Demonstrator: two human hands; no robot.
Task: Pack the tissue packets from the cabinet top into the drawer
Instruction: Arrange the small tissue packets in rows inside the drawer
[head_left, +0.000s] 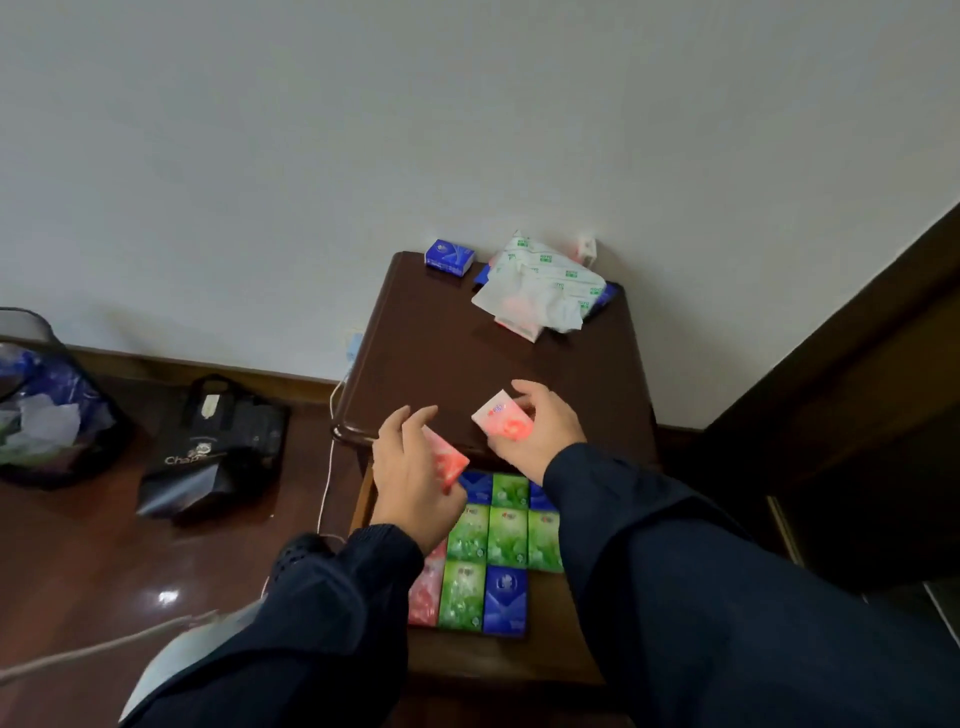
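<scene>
Drawer (519, 657) mostly filled | each hand, left (415, 483) and right (535, 431), grasped a pink packet | blue packet (449, 254) and torn wrapper (545, 291) remained on cabinet top (441, 353)

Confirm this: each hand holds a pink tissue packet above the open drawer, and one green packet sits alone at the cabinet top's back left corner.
Not quite. The head view shows the lone packet at the back left corner is blue, not green. The rest stands.
</scene>
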